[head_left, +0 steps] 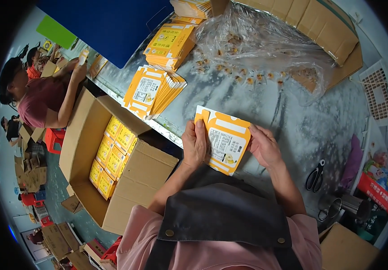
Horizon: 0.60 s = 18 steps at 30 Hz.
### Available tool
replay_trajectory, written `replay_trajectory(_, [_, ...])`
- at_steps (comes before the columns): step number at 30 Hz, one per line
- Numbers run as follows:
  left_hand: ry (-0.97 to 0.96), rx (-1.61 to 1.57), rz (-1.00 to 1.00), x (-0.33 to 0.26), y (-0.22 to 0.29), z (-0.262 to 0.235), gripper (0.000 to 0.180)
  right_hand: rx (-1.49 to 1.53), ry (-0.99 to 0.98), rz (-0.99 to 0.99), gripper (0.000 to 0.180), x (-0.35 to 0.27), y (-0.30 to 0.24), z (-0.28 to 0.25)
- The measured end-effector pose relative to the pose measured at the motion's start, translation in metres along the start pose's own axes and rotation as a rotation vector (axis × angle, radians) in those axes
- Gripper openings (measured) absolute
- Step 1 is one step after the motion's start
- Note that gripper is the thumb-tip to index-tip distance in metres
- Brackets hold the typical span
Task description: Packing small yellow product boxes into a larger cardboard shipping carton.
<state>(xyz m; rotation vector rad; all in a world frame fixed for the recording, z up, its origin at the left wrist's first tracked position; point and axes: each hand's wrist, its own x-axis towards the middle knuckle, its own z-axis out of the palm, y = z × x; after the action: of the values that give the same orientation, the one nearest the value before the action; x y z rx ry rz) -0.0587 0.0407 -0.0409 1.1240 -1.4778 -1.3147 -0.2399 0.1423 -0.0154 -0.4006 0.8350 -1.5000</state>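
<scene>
The left hand (194, 145) pinches the left edge of 1 flat orange-and-white carton (226, 140) at the frame's centre; the right hand (266, 146) pinches its right edge. Black-handled scissors (318, 173) lie at lower right.

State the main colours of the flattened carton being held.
The flattened carton is orange and white, best in the head view.

Mottled grey surface (270, 105) carrying stacked cartons (145, 90) at far left, clear plastic (261, 49) sprawling beside them, small packets (250, 81) showing at its edge, scissors (318, 173) lying at right, metal cups (357, 208) sitting nearby.
</scene>
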Motion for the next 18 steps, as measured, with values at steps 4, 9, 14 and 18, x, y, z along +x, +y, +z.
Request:
replay_trajectory(4, [0.028, -0.002, 0.028, 0.006, -0.009, -0.002, 0.037, 0.071, -0.108, 0.037, 0.027, -0.003, 0.008, -0.006])
replay_trajectory(9, [0.01, 0.062, 0.042, 0.004, -0.008, -0.008, 0.034, -0.465, -0.106, 0.102, 0.023, -0.009, -0.001, -0.009])
replay_trajectory(14, [-0.112, 0.436, 0.284, -0.006, 0.021, -0.009, 0.041, -0.458, 0.053, 0.154, 0.02, -0.001, -0.008, -0.029])
replay_trajectory(18, [-0.226, 0.305, -0.035, -0.011, 0.028, -0.006, 0.041, -0.324, 0.133, 0.062, 0.019, 0.003, -0.003, -0.039])
